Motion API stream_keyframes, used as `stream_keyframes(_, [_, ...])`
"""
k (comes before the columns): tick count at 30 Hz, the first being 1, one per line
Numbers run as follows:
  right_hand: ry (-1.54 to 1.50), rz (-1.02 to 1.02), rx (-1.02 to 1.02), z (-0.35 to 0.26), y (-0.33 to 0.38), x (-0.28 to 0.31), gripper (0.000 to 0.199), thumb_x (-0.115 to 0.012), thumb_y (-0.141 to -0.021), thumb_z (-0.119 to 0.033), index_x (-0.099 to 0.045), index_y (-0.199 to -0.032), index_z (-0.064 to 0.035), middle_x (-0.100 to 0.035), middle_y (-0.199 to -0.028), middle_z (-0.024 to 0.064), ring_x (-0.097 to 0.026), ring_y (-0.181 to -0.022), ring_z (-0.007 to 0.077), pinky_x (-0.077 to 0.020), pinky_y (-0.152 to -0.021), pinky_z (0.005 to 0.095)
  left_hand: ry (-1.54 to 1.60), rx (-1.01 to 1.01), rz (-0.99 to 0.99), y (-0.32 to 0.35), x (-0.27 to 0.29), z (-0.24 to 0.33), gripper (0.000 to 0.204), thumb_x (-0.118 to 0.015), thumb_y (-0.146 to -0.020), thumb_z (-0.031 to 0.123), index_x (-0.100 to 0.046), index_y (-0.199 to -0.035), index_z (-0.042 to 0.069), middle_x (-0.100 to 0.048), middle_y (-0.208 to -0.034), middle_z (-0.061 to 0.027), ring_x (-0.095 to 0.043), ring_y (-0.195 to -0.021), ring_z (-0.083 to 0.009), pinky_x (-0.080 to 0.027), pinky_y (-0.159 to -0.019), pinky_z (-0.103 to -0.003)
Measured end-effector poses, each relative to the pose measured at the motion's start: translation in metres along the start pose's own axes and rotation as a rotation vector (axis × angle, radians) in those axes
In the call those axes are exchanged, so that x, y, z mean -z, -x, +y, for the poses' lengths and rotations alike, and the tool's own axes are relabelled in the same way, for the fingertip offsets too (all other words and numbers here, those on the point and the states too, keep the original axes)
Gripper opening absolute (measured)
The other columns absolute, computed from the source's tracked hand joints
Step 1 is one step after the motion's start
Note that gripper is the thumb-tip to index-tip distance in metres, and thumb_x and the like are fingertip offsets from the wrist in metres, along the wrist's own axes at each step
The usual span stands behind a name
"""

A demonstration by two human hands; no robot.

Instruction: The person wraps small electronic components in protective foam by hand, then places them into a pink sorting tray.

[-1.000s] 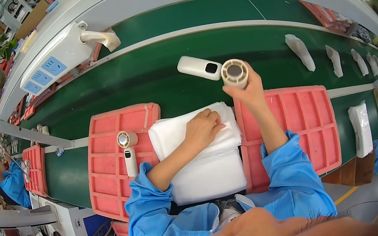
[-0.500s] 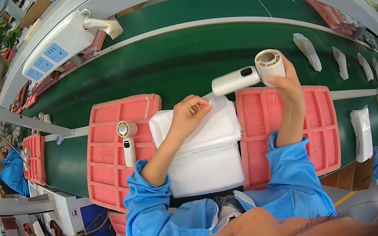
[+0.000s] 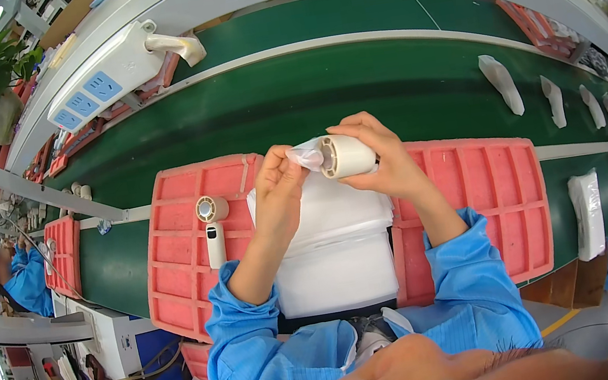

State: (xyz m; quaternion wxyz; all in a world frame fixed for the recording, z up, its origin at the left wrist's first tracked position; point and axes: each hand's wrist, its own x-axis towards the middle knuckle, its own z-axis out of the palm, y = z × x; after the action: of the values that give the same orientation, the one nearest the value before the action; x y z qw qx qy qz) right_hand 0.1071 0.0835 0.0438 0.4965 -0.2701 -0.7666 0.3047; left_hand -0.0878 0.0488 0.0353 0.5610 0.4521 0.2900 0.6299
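My right hand (image 3: 392, 161) is wrapped round the round white head of a handheld fan (image 3: 351, 154), above the stack of white bags. The fan's handle cannot be made out. At the fan's left side, my left hand (image 3: 279, 195) pinches a thin translucent white bag (image 3: 307, 155), which touches the fan's open ring. Below both hands lies the stack of flat white bags (image 3: 336, 275). A second white handheld fan (image 3: 215, 242) lies in the pink compartment tray (image 3: 176, 280) on my left.
Another pink tray (image 3: 507, 207) lies to the right. Several bagged items (image 3: 501, 85) lie along the green conveyor belt (image 3: 251, 96). A white power strip (image 3: 106, 78) hangs at the upper left. White packs (image 3: 587, 214) lie farther right. Co-workers in blue (image 3: 27, 282) sit at either side.
My left hand has lifted a bag off the stack and brought it to the fan. My right hand has moved left and nearer with the fan, turning it so the handle no longer shows.
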Motion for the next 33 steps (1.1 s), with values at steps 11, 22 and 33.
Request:
stream_keyframes(11, [0.335,0.05,0.063,-0.006,0.003,-0.019,0.071,-0.08,-0.06,-0.001,-0.058,-0.128,-0.0116,-0.052,-0.111,0.0104,-0.061,-0.087,0.026,-0.0527,-0.07,0.0341,-0.714,-0.426,0.058,0.016,-0.015,-0.009,0.03,-0.066,-0.083,-0.003,-0.061,-0.113,0.001,-0.064,-0.096,-0.0051,-0.06,-0.081,-0.0155,-0.05,-0.074,-0.028])
stream_keyframes(22, [0.351,0.413,0.018,0.0,0.007,-0.024,0.068,-0.084,-0.061,-0.009,-0.053,-0.121,-0.0012,-0.049,-0.112,0.017,-0.057,-0.093,0.028,-0.0509,-0.069,0.0328,-1.033,-0.647,-0.024,0.013,-0.03,-0.003,0.058,-0.075,-0.064,-0.004,-0.061,-0.119,0.009,-0.054,-0.118,-0.0152,-0.063,-0.079,-0.0257,-0.053,-0.06,-0.031])
stream_keyframes(33, [0.088,0.016,0.067,-0.006,-0.002,-0.02,0.058,-0.082,-0.061,-0.01,-0.053,-0.111,-0.0026,-0.055,-0.112,0.0172,-0.06,-0.106,0.0325,-0.0539,-0.077,0.0378,-0.657,-0.653,-0.532,-0.017,0.02,0.027,0.055,-0.08,-0.069,0.006,-0.057,-0.119,0.011,-0.042,-0.133,-0.0162,-0.057,-0.102,-0.0288,-0.049,-0.085,-0.036])
